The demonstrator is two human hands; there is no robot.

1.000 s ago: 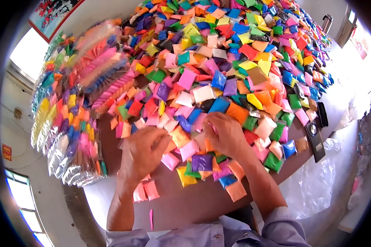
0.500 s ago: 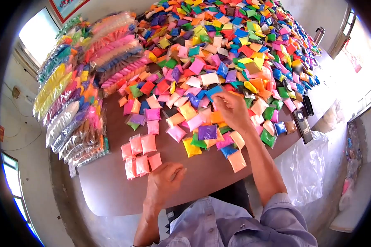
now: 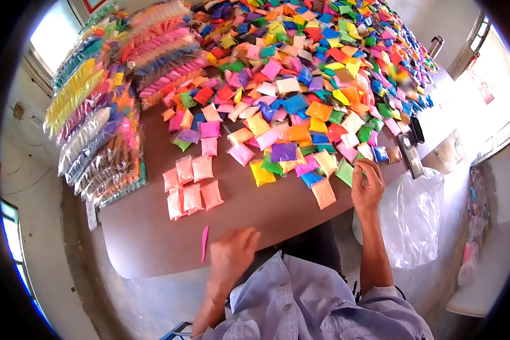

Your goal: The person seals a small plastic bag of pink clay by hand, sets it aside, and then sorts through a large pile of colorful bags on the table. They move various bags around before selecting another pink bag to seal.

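My right hand [image 3: 368, 182] is at the near right edge of the pile, fingers pinched at the side of a light green packet [image 3: 344, 171]. Low over the front of the table, my left hand [image 3: 233, 255] has its fingers curled in; what they hold, if anything, is hidden. Just left of it lies a slim pink plastic knife [image 3: 204, 244]. Beyond the knife, several salmon-pink packets [image 3: 192, 198] form a small group in two rows. An orange-peach packet [image 3: 323, 193] and a purple packet [image 3: 284, 152] lie at the pile's front edge.
A large heap of colourful packets [image 3: 300, 68] covers the back of the brown table [image 3: 153, 243]. Stacked clear bags of packets [image 3: 88, 122] line the left side. A black device [image 3: 410, 156] sits by the right edge, above a hanging clear plastic bag [image 3: 411, 221].
My right hand has come from the pile's middle to its near right edge, leaving a blue packet behind. My left hand has moved slightly nearer me, and the pink knife now shows beside it.
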